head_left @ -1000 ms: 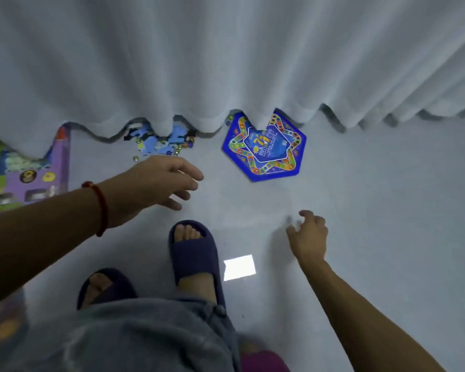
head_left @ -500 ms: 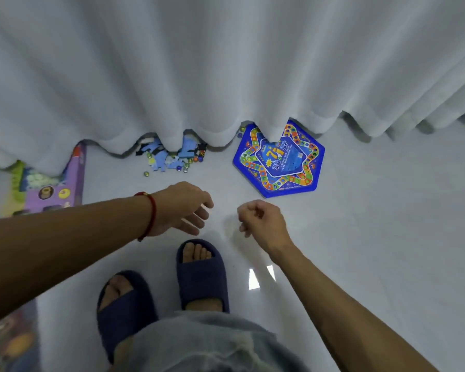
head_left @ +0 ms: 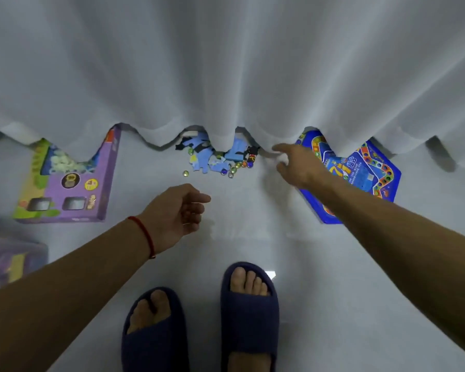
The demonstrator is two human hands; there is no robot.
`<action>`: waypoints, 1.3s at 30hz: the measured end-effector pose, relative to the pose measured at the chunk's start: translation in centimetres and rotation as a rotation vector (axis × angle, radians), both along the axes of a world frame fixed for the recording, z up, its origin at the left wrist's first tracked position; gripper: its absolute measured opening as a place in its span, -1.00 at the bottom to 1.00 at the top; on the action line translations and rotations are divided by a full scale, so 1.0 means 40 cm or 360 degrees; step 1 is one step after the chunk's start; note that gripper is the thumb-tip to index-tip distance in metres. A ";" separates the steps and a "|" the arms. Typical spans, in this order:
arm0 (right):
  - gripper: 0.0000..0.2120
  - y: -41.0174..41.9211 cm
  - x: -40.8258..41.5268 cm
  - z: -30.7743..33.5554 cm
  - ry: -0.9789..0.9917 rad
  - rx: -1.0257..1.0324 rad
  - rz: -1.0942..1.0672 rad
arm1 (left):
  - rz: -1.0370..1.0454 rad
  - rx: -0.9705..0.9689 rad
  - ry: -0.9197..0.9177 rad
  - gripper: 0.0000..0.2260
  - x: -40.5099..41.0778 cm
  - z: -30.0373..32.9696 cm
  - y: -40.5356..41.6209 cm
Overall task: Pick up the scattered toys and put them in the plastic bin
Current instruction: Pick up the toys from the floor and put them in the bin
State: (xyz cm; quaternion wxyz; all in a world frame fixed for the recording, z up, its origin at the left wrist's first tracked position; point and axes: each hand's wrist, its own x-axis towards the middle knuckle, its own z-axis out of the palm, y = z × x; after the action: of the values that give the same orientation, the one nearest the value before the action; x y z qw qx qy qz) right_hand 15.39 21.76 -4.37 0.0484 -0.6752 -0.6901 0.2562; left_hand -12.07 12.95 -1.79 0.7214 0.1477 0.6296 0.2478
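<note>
A white curtain (head_left: 226, 63) hangs over the far floor (head_left: 333, 264). At its hem lie blue puzzle pieces (head_left: 212, 157) and glass marbles (head_left: 234, 169), with a purple box (head_left: 73, 181) at left and a blue game board (head_left: 360, 170) at right. The right hand (head_left: 298, 165) reaches to the hem, fingers spread; the left hand (head_left: 177, 213) hovers nearer, loosely curled and empty.

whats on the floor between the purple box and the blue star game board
In the head view, a small pile of blue puzzle pieces and glass marbles lies at the curtain's hem, between purple box and game board.
</note>
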 end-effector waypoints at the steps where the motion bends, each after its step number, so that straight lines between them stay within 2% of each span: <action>1: -0.48 0.046 0.031 -0.009 -0.0084 0.0021 0.0027 | -0.0002 0.0020 0.0010 -0.77 -0.002 -0.026 0.018; 3: -0.44 0.124 0.081 -0.015 -0.0137 0.0079 -0.0006 | 0.0038 0.0050 0.0011 -0.79 0.000 -0.075 0.056; 8: -0.69 0.207 0.158 -0.090 -0.0170 0.0264 -0.0062 | 0.0276 0.0036 -0.0128 -0.78 0.005 -0.148 0.106; 10: -0.68 0.200 0.158 -0.150 -0.0204 0.0347 -0.0090 | 0.0337 0.0036 -0.0167 -0.77 -0.002 -0.159 0.102; 15: -0.77 0.196 0.131 -0.269 -0.0447 0.0637 -0.0264 | 0.0413 0.0023 -0.0276 -0.76 -0.051 -0.172 0.071; 19: -0.80 0.215 0.130 -0.286 -0.0729 0.0654 -0.0153 | 0.0538 -0.0005 -0.0398 -0.79 -0.081 -0.177 0.054; 26: -0.78 0.223 0.076 -0.292 -0.0560 0.0591 -0.0078 | 0.0548 -0.0012 -0.0439 -0.78 -0.060 -0.173 0.040; 31: -0.75 0.199 0.048 -0.304 -0.0482 0.0617 -0.0279 | 0.0542 -0.0023 -0.0428 -0.78 -0.053 -0.167 0.030; 34: -0.78 0.182 0.039 -0.283 -0.0466 0.0511 -0.0367 | 0.0547 -0.0059 -0.0450 -0.76 -0.052 -0.170 0.021; 37: -0.80 0.132 -0.002 -0.206 -0.0258 0.0535 -0.0534 | 0.0483 -0.0076 -0.0483 -0.72 -0.036 -0.174 0.026; 39: -0.84 0.047 -0.070 -0.125 0.0064 0.0521 -0.0489 | 0.0439 -0.0107 -0.0536 -0.70 -0.011 -0.174 0.039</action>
State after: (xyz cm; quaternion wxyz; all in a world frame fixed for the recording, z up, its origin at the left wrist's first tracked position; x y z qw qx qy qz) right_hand 12.59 23.65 -9.36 0.2096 -0.7502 -0.6104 0.1439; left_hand -12.51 14.52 -8.75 0.7801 -0.0076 0.5224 0.3442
